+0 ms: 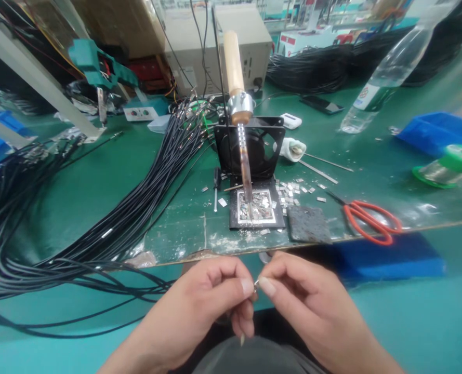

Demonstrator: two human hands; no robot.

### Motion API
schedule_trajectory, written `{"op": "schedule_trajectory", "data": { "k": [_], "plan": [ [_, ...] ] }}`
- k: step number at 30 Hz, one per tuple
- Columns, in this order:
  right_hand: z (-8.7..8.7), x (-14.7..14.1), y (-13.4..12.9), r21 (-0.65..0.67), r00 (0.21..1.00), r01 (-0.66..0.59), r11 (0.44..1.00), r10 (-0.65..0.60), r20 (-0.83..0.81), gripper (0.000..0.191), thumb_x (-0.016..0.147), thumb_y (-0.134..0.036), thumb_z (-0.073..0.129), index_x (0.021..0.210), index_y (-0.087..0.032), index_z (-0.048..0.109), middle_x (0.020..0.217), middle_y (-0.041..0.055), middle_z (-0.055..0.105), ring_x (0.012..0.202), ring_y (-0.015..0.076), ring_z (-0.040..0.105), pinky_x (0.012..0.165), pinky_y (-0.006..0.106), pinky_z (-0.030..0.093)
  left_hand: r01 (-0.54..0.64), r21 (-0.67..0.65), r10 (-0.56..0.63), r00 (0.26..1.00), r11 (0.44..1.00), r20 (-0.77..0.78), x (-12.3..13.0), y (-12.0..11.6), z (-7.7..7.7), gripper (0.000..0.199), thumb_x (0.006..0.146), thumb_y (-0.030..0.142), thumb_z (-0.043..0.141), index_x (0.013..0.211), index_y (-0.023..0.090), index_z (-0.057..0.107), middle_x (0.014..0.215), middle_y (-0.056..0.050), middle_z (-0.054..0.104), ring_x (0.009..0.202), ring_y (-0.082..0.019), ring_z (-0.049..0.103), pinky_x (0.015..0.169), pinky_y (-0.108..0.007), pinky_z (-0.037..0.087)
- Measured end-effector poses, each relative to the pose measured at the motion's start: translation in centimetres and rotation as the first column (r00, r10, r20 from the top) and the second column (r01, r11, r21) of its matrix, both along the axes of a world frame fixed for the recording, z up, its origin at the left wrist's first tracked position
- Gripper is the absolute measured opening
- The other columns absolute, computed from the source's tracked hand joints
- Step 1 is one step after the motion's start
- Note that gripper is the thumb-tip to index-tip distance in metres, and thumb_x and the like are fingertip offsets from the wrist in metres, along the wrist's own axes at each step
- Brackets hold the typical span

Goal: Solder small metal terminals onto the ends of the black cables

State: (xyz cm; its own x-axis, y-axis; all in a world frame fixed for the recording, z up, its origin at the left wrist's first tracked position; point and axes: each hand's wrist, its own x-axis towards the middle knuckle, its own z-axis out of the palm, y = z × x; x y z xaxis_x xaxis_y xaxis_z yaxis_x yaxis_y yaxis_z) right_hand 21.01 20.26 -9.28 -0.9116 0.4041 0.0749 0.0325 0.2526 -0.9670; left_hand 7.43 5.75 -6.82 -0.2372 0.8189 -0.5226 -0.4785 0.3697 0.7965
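Note:
My left hand (219, 296) and my right hand (304, 306) meet just in front of the bench edge, both closed in a pinch. Between their fingertips is a small shiny metal part (256, 284), too small and too covered to name. Black cables (137, 187) run in a thick bundle along the left of the bench, and some loops pass behind my left wrist. Beyond my hands a soldering iron (236, 78) with a wooden handle points tip down over a white-rimmed square tray (273, 208) full of small metal pieces.
A black fan (269, 148) stands behind the tray. Rightward lie a dark grey block (308, 224), orange-handled scissors (371, 221), a solder wire spool (445, 169), a blue bin (437, 132) and a plastic bottle (386, 78). A small screwdriver (216, 187) lies left of the tray.

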Motion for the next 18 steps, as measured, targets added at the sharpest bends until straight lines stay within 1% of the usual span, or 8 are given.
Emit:
{"op": "schedule_trajectory", "data": {
  "k": [3,5,9,14,18],
  "plan": [
    [0.0,-0.1,0.0,-0.023,1.000,-0.011,1.000,0.011,0.007,0.022,0.096,-0.027,0.063,0.078,-0.018,0.072,0.069,-0.0019,0.064,0.061,0.0067,0.055,0.058,0.016,0.044,-0.007,-0.005,0.008,0.997,1.000,0.082,0.0,-0.2,-0.3,0.033,0.087,0.043,0.076,0.079,0.014,0.062,0.066,-0.005,0.067,0.060,-0.014,0.063,0.061,-0.024,0.050],
    [0.1,-0.1,0.1,-0.063,0.999,-0.018,0.998,0.020,0.034,0.023,0.096,-0.028,0.063,0.078,-0.017,0.072,0.069,-0.0011,0.065,0.061,0.0073,0.055,0.058,0.016,0.045,-0.012,0.001,0.012,0.992,1.000,0.123,0.0,-0.3,-0.5,0.035,0.088,0.044,0.076,0.079,0.013,0.063,0.067,-0.005,0.067,0.061,-0.014,0.065,0.061,-0.024,0.051],
    [0.0,0.0,0.2,-0.158,0.997,-0.014,0.987,0.026,0.077,0.028,0.097,-0.035,0.062,0.078,-0.017,0.071,0.068,0.0001,0.064,0.059,0.0077,0.053,0.056,0.017,0.044,-0.014,0.059,0.004,0.985,0.998,0.170,-0.2,-0.5,-1.0,0.037,0.091,0.047,0.079,0.087,0.012,0.067,0.071,-0.006,0.068,0.063,-0.014,0.067,0.062,-0.024,0.054],
    [-0.2,-0.1,0.1,-0.155,0.995,0.008,0.988,0.007,0.097,0.028,0.096,-0.037,0.063,0.079,-0.016,0.070,0.067,0.0000,0.062,0.060,0.0076,0.052,0.056,0.016,0.044,-0.013,0.125,-0.008,0.986,0.992,0.166,-0.3,-1.0,-1.7,0.035,0.093,0.045,0.079,0.089,0.012,0.067,0.072,-0.006,0.070,0.064,-0.013,0.068,0.064,-0.023,0.055],
    [-0.4,-0.2,0.0,-0.158,0.995,0.015,0.987,0.001,0.100,0.030,0.096,-0.039,0.063,0.078,-0.016,0.069,0.066,-0.0003,0.060,0.059,0.0076,0.050,0.055,0.017,0.043,-0.011,0.142,-0.009,0.991,0.990,0.137,-0.2,-0.9,-1.9,0.034,0.092,0.043,0.081,0.091,0.012,0.067,0.074,-0.006,0.071,0.065,-0.012,0.068,0.065,-0.023,0.055]
  ]
}}
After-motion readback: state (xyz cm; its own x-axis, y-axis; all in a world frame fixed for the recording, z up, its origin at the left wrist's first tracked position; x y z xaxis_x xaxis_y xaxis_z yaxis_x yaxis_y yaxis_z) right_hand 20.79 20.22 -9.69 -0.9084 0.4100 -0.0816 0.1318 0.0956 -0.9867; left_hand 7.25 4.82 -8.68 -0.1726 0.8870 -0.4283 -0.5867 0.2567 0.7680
